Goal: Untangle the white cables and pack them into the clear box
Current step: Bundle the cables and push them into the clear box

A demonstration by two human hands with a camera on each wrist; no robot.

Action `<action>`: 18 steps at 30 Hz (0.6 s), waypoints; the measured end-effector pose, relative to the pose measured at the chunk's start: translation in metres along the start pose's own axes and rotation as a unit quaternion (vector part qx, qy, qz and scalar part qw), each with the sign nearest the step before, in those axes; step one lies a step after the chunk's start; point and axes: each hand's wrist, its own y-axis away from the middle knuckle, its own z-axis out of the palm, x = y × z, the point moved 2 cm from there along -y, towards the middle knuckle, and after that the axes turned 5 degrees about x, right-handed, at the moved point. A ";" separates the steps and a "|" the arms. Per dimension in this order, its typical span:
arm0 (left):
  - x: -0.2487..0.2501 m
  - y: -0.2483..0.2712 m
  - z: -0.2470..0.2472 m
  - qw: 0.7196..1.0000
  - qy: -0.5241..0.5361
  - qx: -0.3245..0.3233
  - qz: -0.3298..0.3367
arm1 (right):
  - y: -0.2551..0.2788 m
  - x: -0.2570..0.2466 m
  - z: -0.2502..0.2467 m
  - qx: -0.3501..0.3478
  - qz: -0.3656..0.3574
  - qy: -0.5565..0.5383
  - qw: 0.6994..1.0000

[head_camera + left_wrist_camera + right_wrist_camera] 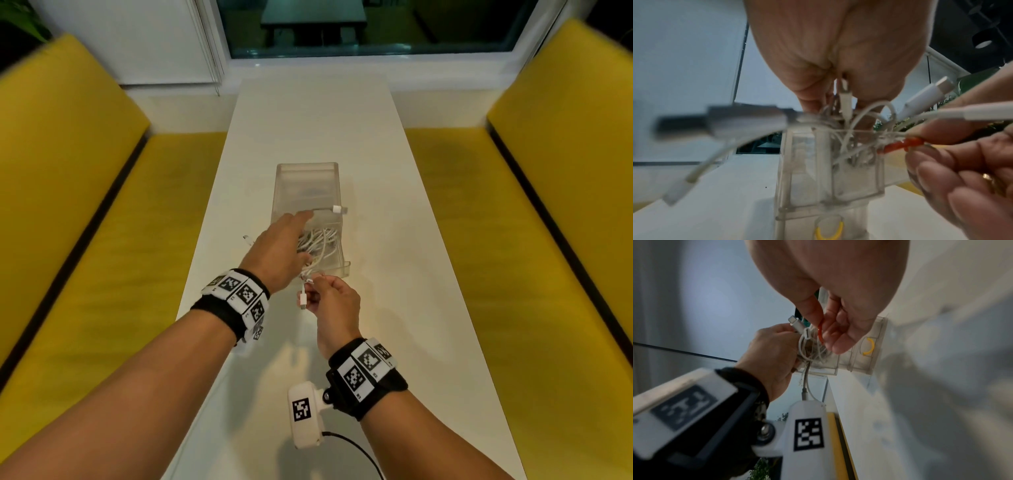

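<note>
A tangled bundle of white cables (320, 243) lies in the near end of the clear box (306, 178) at the table's middle. My left hand (287, 240) reaches over the box and grips the bundle (812, 352). Just in front of the box, my right hand (320, 286) pinches an orange tie (820, 332) that sits on the cables (869, 116). One white plug (303, 299) hangs by my right fingers. Another plug (339, 209) rests across the box's divider. A third plug (247, 238) pokes out left of my left hand.
The box sits on a long white table (342, 120) between two yellow benches (85, 205), with a window at the far end. The box's near end (859, 353) carries a yellow latch (869, 345). A black lead runs from my right wrist camera (306, 414).
</note>
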 end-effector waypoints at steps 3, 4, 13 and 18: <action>-0.005 0.008 -0.007 0.999 0.012 -0.019 0.032 | 0.000 -0.001 0.000 -0.004 0.000 -0.005 1.000; -0.006 0.009 -0.009 0.999 -0.017 -0.023 0.045 | 0.000 -0.001 0.001 -0.005 0.002 -0.007 1.000; -0.013 0.017 0.000 0.998 0.013 0.051 0.042 | 0.003 -0.002 0.002 -0.003 0.007 0.002 1.000; -0.001 0.005 -0.005 0.998 -0.061 0.022 0.015 | 0.004 -0.002 0.002 -0.003 0.007 0.006 1.000</action>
